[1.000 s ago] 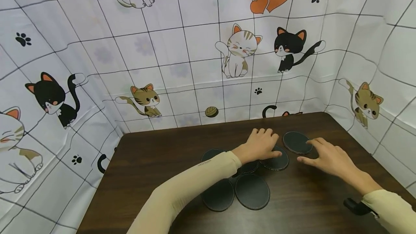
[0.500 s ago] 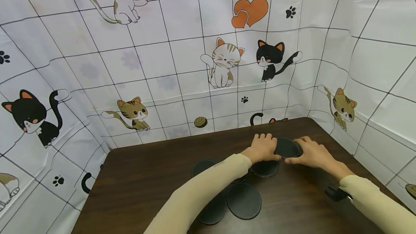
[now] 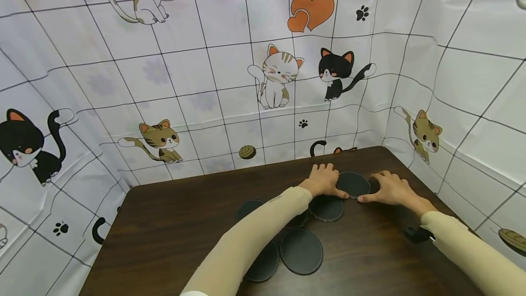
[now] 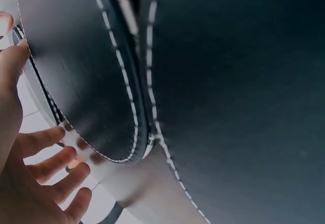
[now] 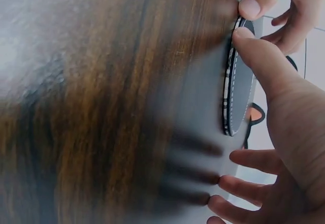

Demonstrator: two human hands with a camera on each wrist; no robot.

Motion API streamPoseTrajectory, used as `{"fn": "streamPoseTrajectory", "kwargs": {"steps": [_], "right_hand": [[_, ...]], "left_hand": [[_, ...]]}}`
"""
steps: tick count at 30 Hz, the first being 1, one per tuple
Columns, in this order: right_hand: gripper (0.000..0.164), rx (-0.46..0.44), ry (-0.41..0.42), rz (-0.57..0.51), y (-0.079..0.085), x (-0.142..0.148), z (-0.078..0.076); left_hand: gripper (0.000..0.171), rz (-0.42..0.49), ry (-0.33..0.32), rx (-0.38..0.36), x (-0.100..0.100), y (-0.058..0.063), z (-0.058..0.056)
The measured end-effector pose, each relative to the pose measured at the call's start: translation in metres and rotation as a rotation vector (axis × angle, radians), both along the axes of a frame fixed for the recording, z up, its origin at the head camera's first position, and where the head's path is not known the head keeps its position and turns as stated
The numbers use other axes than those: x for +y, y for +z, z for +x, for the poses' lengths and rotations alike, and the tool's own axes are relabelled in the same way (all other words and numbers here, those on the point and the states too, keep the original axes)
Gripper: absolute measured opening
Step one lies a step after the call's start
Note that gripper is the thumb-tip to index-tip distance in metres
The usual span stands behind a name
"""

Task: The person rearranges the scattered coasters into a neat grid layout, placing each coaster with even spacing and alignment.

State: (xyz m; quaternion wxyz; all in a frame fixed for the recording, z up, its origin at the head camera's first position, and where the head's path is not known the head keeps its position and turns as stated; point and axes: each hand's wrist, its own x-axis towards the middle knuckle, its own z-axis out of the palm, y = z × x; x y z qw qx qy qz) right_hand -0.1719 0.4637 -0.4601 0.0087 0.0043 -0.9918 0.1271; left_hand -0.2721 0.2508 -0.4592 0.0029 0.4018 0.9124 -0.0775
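Note:
A round black coaster (image 3: 353, 185) with stitched edges lies near the back right of the table. My left hand (image 3: 324, 181) is at its left side and my right hand (image 3: 391, 188) at its right. In the right wrist view my right thumb touches the near rim of the coaster (image 5: 241, 76), with the other fingers spread straight beyond it. The left thumb tip is close beside that. The left wrist view shows the left fingers (image 4: 53, 173) loosely spread by a coaster's edge (image 4: 81, 71). A second coaster (image 3: 327, 208) sits just below my left hand.
More black coasters lie to the left and front, including a front coaster (image 3: 302, 251) and another coaster (image 3: 263, 263); my left sleeve (image 3: 255, 232) partly covers some. The dark wooden table (image 3: 172, 223) ends at a cat-printed cloth (image 3: 205, 58) behind and right.
My left hand has moved right to the back coaster's left side, and my right hand has come in along its right. The head view has shifted.

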Motion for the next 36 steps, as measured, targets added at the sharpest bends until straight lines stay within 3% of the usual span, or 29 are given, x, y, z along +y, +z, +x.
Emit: {"fn": "streamPoseTrajectory", "kwargs": {"steps": [8, 18, 24, 29, 36], "right_hand": [[0.104, 0.011, 0.008, -0.029, -0.002, 0.002, -0.005], [0.096, 0.059, 0.041, -0.057, -0.004, 0.003, -0.009], [0.092, 0.107, 0.068, -0.087, 0.004, -0.003, -0.005], [0.087, 0.169, 0.122, -0.118, 0.022, -0.01, 0.014], [0.086, 0.238, 0.152, -0.131, 0.035, -0.027, 0.058]], "left_hand": [[0.079, 0.026, -0.032, -0.038, 0.002, 0.002, -0.006], [0.081, 0.03, -0.1, -0.02, 0.005, 0.002, -0.014], [0.084, 0.126, -0.106, -0.011, -0.006, 0.003, -0.013], [0.086, 0.227, -0.14, 0.026, -0.025, 0.015, 0.002], [0.088, 0.274, -0.224, 0.103, -0.056, 0.032, 0.043]]}}
